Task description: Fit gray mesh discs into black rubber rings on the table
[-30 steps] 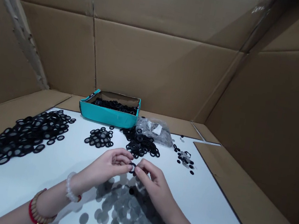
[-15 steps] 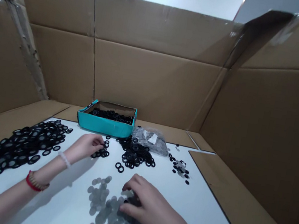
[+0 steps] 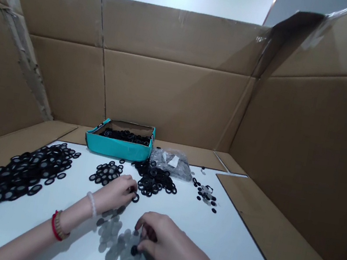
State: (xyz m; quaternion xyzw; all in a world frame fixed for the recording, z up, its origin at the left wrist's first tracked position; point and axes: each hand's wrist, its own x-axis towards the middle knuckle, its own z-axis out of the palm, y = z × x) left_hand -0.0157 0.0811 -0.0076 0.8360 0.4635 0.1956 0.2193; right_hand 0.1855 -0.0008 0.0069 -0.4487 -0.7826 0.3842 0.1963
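Note:
My left hand (image 3: 122, 191) has its fingers curled down on a black ring (image 3: 136, 198) in front of the black ring heap (image 3: 154, 182); part of what lies under the fingertips is hidden. Over the spread of grey translucent discs (image 3: 122, 250) hovers my right hand (image 3: 158, 238), fingers curled in, thumb and index finger a little apart. A greyish edge shows at the index fingertip, too small to name. Just by the thumb is a small black disc (image 3: 134, 250). Behind my left hand lies a small pile of black rings with grey centres (image 3: 107, 173).
A large heap of black rings with grey centres (image 3: 26, 172) covers the left side. At the back stand a teal box (image 3: 117, 148) of black rings and a clear plastic bag (image 3: 173, 163). Small black and grey discs (image 3: 206, 193) lie to the right. Cardboard walls (image 3: 172, 98) surround the white table (image 3: 234, 246).
My left hand has left the small pile and moved right and nearer to the black ring. My right hand stays over the grey discs, its fingers more curled. The view has shifted slightly.

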